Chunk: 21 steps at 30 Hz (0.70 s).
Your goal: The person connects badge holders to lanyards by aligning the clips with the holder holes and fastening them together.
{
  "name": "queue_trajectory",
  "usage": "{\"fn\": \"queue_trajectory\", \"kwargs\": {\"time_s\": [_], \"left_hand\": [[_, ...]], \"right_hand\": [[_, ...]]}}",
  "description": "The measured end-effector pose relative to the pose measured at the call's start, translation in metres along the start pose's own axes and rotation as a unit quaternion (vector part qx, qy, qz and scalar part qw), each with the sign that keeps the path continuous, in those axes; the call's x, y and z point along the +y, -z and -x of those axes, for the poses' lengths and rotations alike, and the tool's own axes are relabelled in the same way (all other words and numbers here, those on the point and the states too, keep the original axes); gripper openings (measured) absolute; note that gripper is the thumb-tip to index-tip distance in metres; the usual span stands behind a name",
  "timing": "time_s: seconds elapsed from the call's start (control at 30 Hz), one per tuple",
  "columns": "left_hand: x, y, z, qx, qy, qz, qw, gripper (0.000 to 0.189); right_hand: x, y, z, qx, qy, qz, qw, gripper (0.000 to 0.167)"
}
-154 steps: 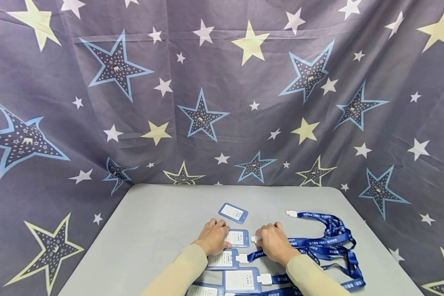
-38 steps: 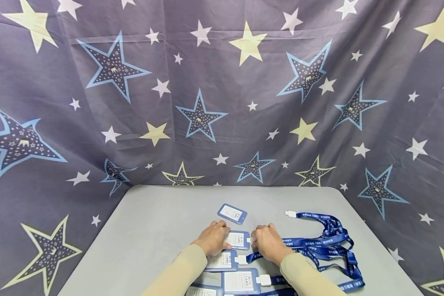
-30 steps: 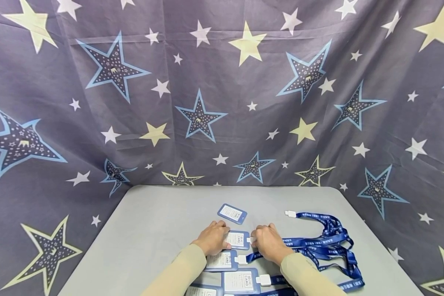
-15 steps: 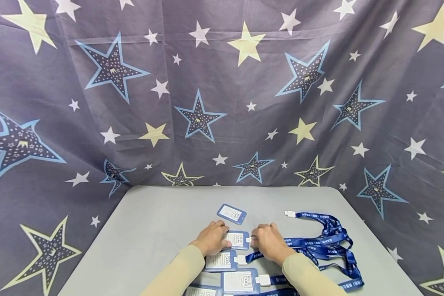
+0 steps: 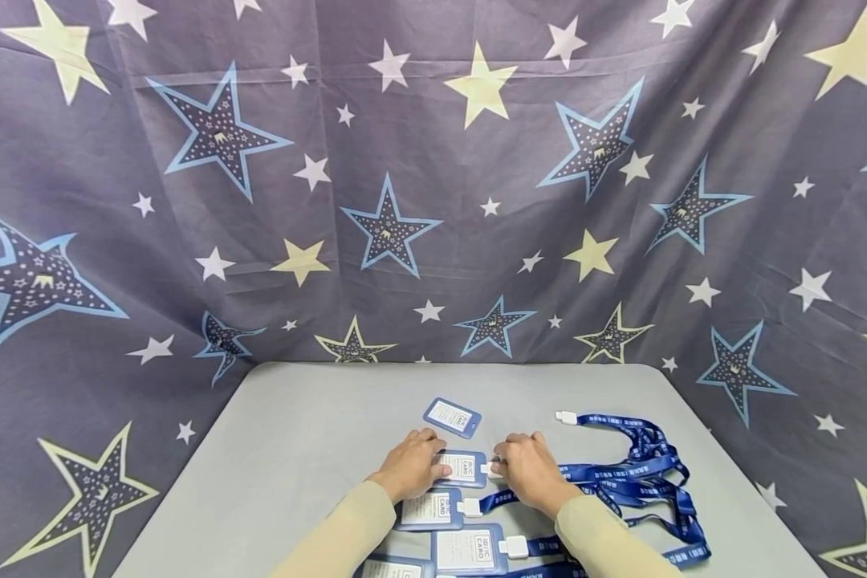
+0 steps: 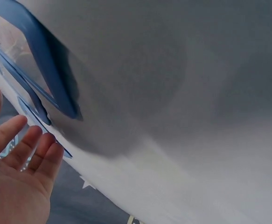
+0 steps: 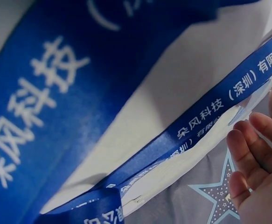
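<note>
My left hand (image 5: 408,466) holds the left end of a blue-framed ID badge holder (image 5: 471,467), thumb over its face and fingers at its far edge. Just off the holder's right end, my right hand (image 5: 529,472) pinches the white clip (image 5: 493,469) of a blue lanyard (image 5: 592,474); its fingertips partly hide the clip. In the left wrist view, the fingers (image 6: 45,154) lie near the blue edges of several holders. White lettering covers the lanyard straps (image 7: 201,116) beside the right hand (image 7: 261,172) in the right wrist view.
Another holder (image 5: 453,417) lies slanted behind the hands. Nearer me, more holders (image 5: 468,549) lie in a row with white clips (image 5: 514,547) at their ends. Lanyards bunch on the table's right, one loose clip (image 5: 567,417) at the back. A star-patterned curtain (image 5: 419,321) hangs behind the table.
Since about five seconds ago, the clip has come up to the holder's right end. In the last half second the right hand shifts slightly right and the left slightly left, baring more clip and card.
</note>
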<state>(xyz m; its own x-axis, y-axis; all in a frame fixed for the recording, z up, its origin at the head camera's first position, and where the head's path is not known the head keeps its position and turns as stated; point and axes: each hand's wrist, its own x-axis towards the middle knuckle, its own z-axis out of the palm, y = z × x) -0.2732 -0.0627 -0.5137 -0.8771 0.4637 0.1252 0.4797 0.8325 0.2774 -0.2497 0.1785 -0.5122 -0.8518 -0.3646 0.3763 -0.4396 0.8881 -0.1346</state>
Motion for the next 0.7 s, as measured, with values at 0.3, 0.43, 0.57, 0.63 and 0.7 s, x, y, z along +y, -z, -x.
{"fn": "queue_trajectory", "kwargs": {"time_s": [0.3,0.43,0.57,0.63,0.7], "left_hand": [[0.000,0.004,0.005,0.011,-0.003,0.011,0.9999,0.054],[-0.003,0.003,0.007,0.016,-0.004,0.004,0.9999,0.056],[-0.006,0.004,0.010,0.021,-0.010,0.003,0.9997,0.056],[-0.007,0.005,0.011,0.023,-0.016,0.003,0.9996,0.055],[-0.007,0.007,0.012,0.023,-0.017,0.002,0.9996,0.055]], "right_hand": [[0.001,0.001,0.001,0.000,-0.001,0.001,1.0000,0.014],[0.003,0.003,0.001,0.009,0.005,0.000,1.0000,0.017],[0.007,0.006,0.002,0.017,0.008,0.000,0.9998,0.027],[0.008,0.006,0.002,0.016,0.007,0.002,0.9998,0.029],[0.009,0.007,0.002,0.015,0.005,0.004,0.9999,0.025]]}}
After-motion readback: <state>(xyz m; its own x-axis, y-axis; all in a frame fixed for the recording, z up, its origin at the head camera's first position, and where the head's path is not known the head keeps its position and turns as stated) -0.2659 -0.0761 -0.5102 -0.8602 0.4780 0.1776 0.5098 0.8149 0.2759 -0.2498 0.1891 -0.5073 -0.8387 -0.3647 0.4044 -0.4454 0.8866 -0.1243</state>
